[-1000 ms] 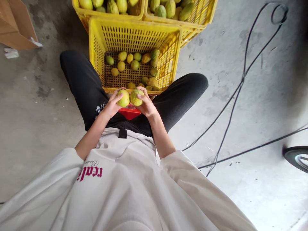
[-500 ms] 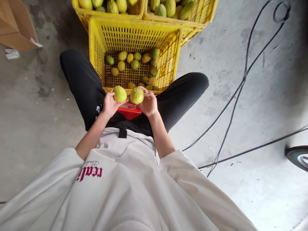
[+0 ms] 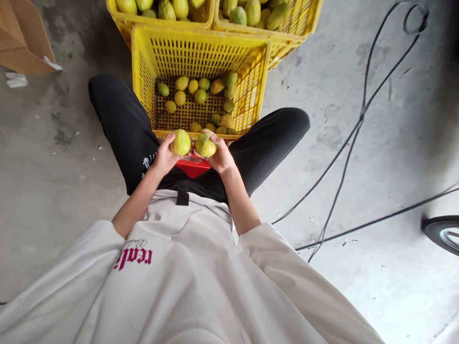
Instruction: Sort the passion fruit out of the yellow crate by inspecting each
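Note:
My left hand is closed around a smooth, round yellow-green fruit, its thumb along the side. Close beside it, my right hand grips a second yellow-green fruit with darker, blotchy skin. Both fruits are held side by side over my lap, just in front of the near rim of a yellow plastic crate. Loose on the bottom of that crate lie several green and yellow fruits. The exact kind of fruit cannot be told.
Two fuller yellow crates of fruit stand behind the near one. Something red shows between my legs. A cardboard box is at the upper left. Black cables cross the concrete floor on the right, near a wheel.
Both fruits have been turned in my fingers; the right one now shows a darker patch. The left fruit has shifted slightly right. The crates and their fruit stay as they were.

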`<state>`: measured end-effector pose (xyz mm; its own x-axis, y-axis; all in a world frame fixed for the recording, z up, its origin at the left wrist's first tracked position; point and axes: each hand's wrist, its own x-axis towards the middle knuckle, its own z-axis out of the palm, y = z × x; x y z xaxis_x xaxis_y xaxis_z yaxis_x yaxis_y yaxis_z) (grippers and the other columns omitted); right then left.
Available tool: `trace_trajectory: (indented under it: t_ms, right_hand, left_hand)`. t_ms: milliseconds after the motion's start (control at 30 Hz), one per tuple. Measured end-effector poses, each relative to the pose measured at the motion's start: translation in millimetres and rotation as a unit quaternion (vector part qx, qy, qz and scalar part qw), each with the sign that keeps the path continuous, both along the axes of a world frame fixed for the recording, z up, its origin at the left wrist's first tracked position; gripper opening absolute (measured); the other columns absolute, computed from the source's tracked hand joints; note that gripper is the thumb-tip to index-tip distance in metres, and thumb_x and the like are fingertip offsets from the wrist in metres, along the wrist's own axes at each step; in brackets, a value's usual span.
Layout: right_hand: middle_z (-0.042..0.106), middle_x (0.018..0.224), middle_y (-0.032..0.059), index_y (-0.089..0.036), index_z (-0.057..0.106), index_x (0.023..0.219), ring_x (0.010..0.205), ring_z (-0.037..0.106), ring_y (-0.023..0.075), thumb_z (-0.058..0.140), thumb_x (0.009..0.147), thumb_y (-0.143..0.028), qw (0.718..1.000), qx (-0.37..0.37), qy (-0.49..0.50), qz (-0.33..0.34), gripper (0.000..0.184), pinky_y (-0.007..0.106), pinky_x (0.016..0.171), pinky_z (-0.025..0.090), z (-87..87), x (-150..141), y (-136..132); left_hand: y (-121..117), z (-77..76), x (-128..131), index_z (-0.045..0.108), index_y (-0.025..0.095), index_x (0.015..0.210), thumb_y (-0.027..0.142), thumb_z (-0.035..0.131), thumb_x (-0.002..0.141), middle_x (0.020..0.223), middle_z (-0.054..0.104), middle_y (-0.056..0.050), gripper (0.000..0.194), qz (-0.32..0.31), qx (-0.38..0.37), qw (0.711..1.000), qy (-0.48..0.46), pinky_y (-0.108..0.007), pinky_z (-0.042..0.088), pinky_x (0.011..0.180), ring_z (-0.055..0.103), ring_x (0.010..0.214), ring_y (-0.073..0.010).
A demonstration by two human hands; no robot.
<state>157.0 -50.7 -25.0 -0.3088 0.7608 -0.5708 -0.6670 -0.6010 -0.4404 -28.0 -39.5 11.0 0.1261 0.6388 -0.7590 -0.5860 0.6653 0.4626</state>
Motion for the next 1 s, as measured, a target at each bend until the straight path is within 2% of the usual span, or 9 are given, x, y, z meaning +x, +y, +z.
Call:
trace_trajectory:
  t_ms: [100, 167, 300, 433, 533, 600, 667, 800, 1000]
  right_hand:
    - [0.078, 0.102, -0.001, -0.029, 0.059, 0.115, 0.102, 0.08, 0.0236, 0.078, 0.087, -0.041, 1.0, 0.004, 0.009, -0.01, 0.035, 0.041, 0.091, 0.069, 0.4, -1.4, 0.3]
    - [0.078, 0.102, -0.0015, -0.03, 0.058, 0.115, 0.104, 0.079, 0.0229, 0.076, 0.089, -0.04, 0.999, 0.013, 0.019, -0.027, 0.033, 0.04, 0.093, 0.068, -0.5, -1.2, 0.3]
    - [0.079, 0.105, 0.0028, -0.027, 0.061, 0.113, 0.109, 0.077, 0.027, 0.066, 0.089, -0.041, 0.999, 0.011, 0.028, -0.044, 0.028, 0.046, 0.096, 0.068, 0.7, 1.3, 0.8]
    - [0.08, 0.11, 0.0059, -0.026, 0.064, 0.115, 0.116, 0.075, 0.0308, 0.061, 0.09, -0.043, 0.998, -0.012, 0.019, -0.05, 0.03, 0.052, 0.096, 0.068, 9.3, 1.8, 1.7]
    - [0.08, 0.113, 0.0057, -0.027, 0.063, 0.118, 0.119, 0.075, 0.0314, 0.063, 0.089, -0.04, 0.998, -0.017, 0.018, -0.051, 0.032, 0.056, 0.095, 0.069, 14.6, 0.8, 2.0]
    - [0.08, 0.114, 0.0045, -0.027, 0.062, 0.119, 0.116, 0.077, 0.0299, 0.066, 0.089, -0.039, 0.999, -0.024, 0.01, -0.04, 0.033, 0.052, 0.091, 0.071, 15.0, 0.5, 2.1]
    - [0.08, 0.111, 0.0036, -0.026, 0.062, 0.119, 0.11, 0.079, 0.0274, 0.07, 0.089, -0.04, 0.999, -0.032, 0.002, -0.024, 0.033, 0.043, 0.083, 0.073, 13.5, 0.5, 2.1]
    - [0.081, 0.104, 0.0033, -0.023, 0.065, 0.119, 0.098, 0.081, 0.0233, 0.073, 0.091, -0.044, 0.999, -0.034, -0.012, 0.003, 0.035, 0.028, 0.064, 0.071, 10.8, -0.2, 1.5]
    - [0.082, 0.103, 0.0051, -0.025, 0.065, 0.114, 0.096, 0.082, 0.0222, 0.075, 0.095, -0.05, 0.998, -0.045, -0.034, 0.009, 0.033, 0.023, 0.064, 0.07, 11.5, -3.0, 2.8]
  left_hand:
    - [-0.8, -4.8, -2.2, 0.066, 0.021, 0.105, 0.042, 0.053, 0.101, 0.103, 0.082, -0.008, 0.025, 0.022, -0.012, 1.0, -0.019, -0.045, 0.069, 0.094, 0.08, 0.115, -0.0312]
    - [-2.1, -7.1, -3.7, 0.067, 0.022, 0.109, 0.043, 0.054, 0.101, 0.104, 0.082, -0.006, 0.026, 0.033, -0.009, 0.999, -0.024, -0.048, 0.068, 0.099, 0.08, 0.116, -0.0308]
    - [-3.2, -7.6, -4.8, 0.068, 0.025, 0.123, 0.04, 0.058, 0.102, 0.108, 0.083, -0.003, 0.028, 0.03, 0.008, 0.999, -0.025, -0.043, 0.066, 0.105, 0.08, 0.12, -0.0271]
    - [-2.1, -8.0, -4.5, 0.07, 0.023, 0.128, 0.05, 0.063, 0.101, 0.11, 0.083, -0.007, 0.04, -0.014, 0.01, 1.0, -0.023, -0.037, 0.069, 0.094, 0.08, 0.117, -0.0278]
    - [-2.5, -10.0, -3.8, 0.073, 0.021, 0.114, 0.048, 0.063, 0.1, 0.108, 0.083, -0.009, 0.031, -0.035, 0.03, 0.999, -0.012, -0.031, 0.068, 0.075, 0.081, 0.109, -0.0273]
    - [-3.7, -11.8, -3.1, 0.072, 0.021, 0.102, 0.043, 0.065, 0.099, 0.104, 0.083, -0.009, 0.023, -0.047, 0.038, 0.998, -0.003, -0.027, 0.061, 0.061, 0.081, 0.103, -0.0268]
    - [-5.2, -13.5, -2.5, 0.07, 0.021, 0.099, 0.042, 0.068, 0.097, 0.101, 0.082, -0.008, 0.021, -0.061, 0.037, 0.997, -0.001, -0.026, 0.06, 0.057, 0.081, 0.102, -0.0268]
    - [-6.2, -14.4, -1.8, 0.067, 0.023, 0.104, 0.038, 0.07, 0.097, 0.108, 0.082, -0.006, 0.017, -0.067, 0.031, 0.997, -0.004, -0.033, 0.069, 0.081, 0.081, 0.107, -0.0264]
    - [-2.4, -5.2, -3.1, 0.068, 0.022, 0.104, 0.037, 0.063, 0.098, 0.106, 0.083, -0.006, 0.017, -0.043, 0.01, 0.999, -0.016, -0.038, 0.07, 0.089, 0.08, 0.117, -0.0295]
